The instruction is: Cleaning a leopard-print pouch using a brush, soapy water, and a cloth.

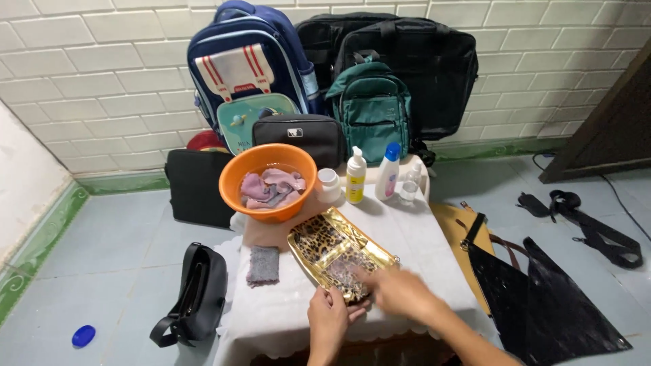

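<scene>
Left hand [328, 320] is pressed on the near end of the leopard-print pouch [337, 252], gripping its edge; right hand [400, 293] is laid over the same end, blurred, its grasp not discernible. The pouch lies on the white-clothed table [420, 237]. Handling of its near end is judged to be in hand; a steady hold is called for. Noted around: black handbag [196, 291], grey cloth [263, 264], orange basin [268, 179], bottles [356, 175]. No obstruction is seen.

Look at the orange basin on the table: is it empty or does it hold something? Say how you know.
Not empty. The orange basin holds crumpled pink cloths, piled inside below its rim. Whether there is water too cannot be told.
</scene>
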